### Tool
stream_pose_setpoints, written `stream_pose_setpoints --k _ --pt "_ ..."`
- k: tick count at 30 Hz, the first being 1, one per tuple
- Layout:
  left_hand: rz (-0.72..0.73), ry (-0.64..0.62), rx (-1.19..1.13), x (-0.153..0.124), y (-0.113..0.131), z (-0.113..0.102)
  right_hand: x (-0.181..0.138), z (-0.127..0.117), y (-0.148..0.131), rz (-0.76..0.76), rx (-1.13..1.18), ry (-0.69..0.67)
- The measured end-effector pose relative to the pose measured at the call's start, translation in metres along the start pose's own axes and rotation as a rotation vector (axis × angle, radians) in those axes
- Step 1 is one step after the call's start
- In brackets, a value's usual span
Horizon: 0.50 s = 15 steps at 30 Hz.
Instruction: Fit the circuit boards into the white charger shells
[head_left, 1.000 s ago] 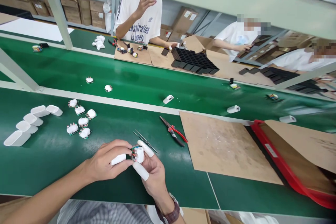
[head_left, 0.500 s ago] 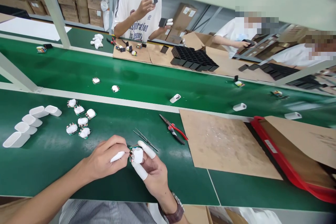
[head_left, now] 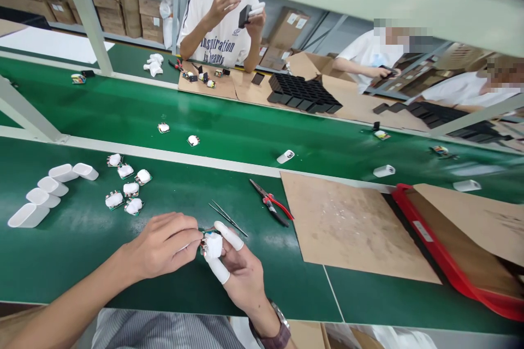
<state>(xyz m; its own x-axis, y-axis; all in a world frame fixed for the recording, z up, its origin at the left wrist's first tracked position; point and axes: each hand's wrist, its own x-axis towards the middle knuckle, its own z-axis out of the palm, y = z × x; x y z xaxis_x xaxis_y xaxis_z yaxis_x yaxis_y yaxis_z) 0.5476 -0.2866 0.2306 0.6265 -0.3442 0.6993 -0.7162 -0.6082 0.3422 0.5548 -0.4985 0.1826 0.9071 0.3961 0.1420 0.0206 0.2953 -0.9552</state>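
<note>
My right hand (head_left: 241, 264), with white finger cots on thumb and forefinger, grips a small circuit board (head_left: 213, 245) topped by a white pad or lump. From the left, my left hand (head_left: 170, 242) is pinched closed at the board's left edge, where tiny parts and a thin wire show. Whatever lies between those left fingertips is hidden. Just beyond the hands lie metal tweezers (head_left: 228, 218) and red-and-black long-nose pliers (head_left: 270, 202). Several similar white-topped boards (head_left: 131, 190) rest to the left, near a row of white plastic housings (head_left: 53, 186).
Across the middle runs a green conveyor belt (head_left: 229, 136) carrying boards and white housings (head_left: 285, 156). Cardboard (head_left: 347, 223) and a red-rimmed tray (head_left: 442, 262) occupy the right. Opposite, a co-worker (head_left: 221, 32) handles a black case; black cases (head_left: 303, 92) stand nearby.
Items on the belt have shifted right. My left hand has turned slightly, hiding its white finger cot, while both hands stay at the board. The co-worker opposite has brought both hands together.
</note>
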Motion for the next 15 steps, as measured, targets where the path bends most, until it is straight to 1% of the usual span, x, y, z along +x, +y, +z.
stream_pose_setpoints --k 3,5,7,10,11,13,15 --pt "0.044 0.038 0.018 -0.006 -0.001 0.006 -0.001 0.0 0.0 0.039 -0.01 0.011" --pt "0.018 0.094 -0.026 -0.01 -0.001 0.01 0.0 0.0 0.0 0.074 -0.001 0.028" --pt "-0.098 0.095 -0.166 -0.012 -0.002 0.012 0.001 -0.001 0.0 0.113 0.034 0.032" --pt "-0.301 0.002 -0.442 -0.009 -0.002 0.011 0.005 -0.005 -0.001 0.126 0.043 0.021" --pt "-0.34 -0.016 -0.51 -0.008 -0.001 0.01 0.006 -0.006 -0.003 0.106 0.018 0.013" --pt "-0.382 -0.004 -0.597 -0.008 -0.001 0.01 0.01 -0.008 -0.008 0.043 -0.081 -0.032" --pt "-0.455 0.021 -0.651 -0.012 -0.002 0.011 0.013 -0.008 -0.018 -0.018 -0.235 -0.146"
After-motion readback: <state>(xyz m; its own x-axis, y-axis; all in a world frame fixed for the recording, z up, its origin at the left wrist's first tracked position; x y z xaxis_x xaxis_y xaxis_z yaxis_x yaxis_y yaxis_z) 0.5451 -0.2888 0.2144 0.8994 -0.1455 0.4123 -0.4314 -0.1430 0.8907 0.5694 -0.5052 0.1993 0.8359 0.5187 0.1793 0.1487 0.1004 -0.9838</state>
